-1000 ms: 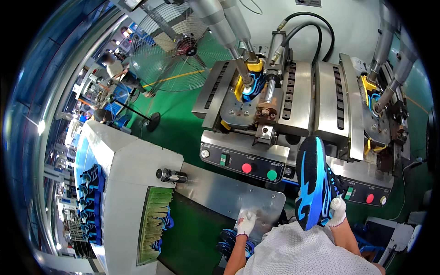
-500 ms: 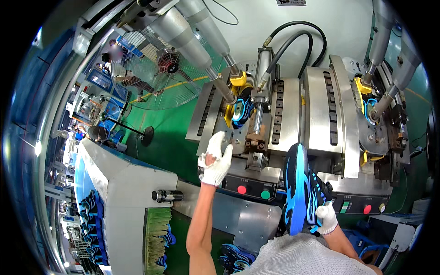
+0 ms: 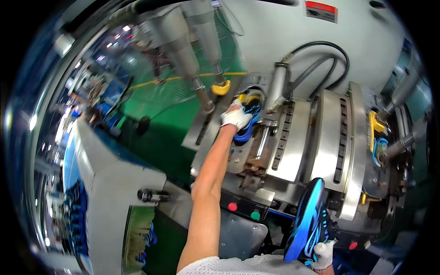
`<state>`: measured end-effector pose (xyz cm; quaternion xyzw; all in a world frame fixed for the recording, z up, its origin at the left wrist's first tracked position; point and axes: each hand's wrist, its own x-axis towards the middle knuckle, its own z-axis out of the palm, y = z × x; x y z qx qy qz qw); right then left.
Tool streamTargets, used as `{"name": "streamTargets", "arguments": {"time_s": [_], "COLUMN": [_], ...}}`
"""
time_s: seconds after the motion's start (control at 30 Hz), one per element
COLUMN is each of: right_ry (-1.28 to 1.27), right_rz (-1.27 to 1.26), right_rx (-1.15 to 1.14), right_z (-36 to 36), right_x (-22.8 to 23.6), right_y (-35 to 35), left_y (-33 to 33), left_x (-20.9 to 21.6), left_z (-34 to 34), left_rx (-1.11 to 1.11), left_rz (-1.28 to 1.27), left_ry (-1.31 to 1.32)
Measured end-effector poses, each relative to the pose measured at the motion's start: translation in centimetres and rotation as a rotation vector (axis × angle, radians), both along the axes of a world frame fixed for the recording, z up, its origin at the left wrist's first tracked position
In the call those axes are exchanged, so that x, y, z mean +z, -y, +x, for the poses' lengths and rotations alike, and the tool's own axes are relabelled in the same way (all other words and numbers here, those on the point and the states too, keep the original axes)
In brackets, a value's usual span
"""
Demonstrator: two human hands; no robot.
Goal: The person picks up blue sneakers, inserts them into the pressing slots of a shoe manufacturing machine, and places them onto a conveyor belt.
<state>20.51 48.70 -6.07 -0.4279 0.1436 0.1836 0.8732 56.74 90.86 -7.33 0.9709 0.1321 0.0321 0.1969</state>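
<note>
My left hand (image 3: pixel 236 118), in a white glove, reaches to a blue-and-black sneaker (image 3: pixel 248 130) in the left station of the metal press. Its fingers lie around the upper, partly hiding the shoe. In my right hand (image 3: pixel 323 255), also gloved, a second blue-and-black sneaker (image 3: pixel 306 224) is held at the lower right, toe up, its blue sole side facing left. A yellow press pad (image 3: pixel 221 87) hangs apart from the shoe, left of my left hand.
Red (image 3: pixel 233 206) and green (image 3: pixel 255 215) buttons sit along the press front. Another blue shoe (image 3: pixel 379 149) sits in the right station beside a yellow pad (image 3: pixel 377 122). Black hoses (image 3: pixel 341 59) arch behind. A grey cabinet (image 3: pixel 107 192) and a fan are at left.
My left hand has moved forward onto the sneaker in the left station. The press rods and yellow pad there have drawn back from that shoe. My right hand still holds its sneaker.
</note>
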Motion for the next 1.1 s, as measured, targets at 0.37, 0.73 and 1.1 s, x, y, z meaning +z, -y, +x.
{"name": "streamTargets", "arguments": {"time_s": [0.37, 0.73, 1.1], "right_ry": [0.018, 0.068, 0.571], "right_rz": [-0.157, 0.017, -1.922], "right_rx": [0.091, 0.372, 0.04], "right_z": [1.3, 18.2, 40.8], "right_x": [2.8, 3.6, -11.8], "right_y": [-7.4, -28.7, -36.4], "left_y": [-1.9, 6.7, 12.6], "left_x": [7.7, -10.6, -16.3], "left_z": [-34.5, -64.7, -64.4], "left_rx": [0.216, 1.133, 0.892], "left_rz": [-0.263, -0.352, -0.118], "left_ry": [0.497, -0.092, -0.034]}}
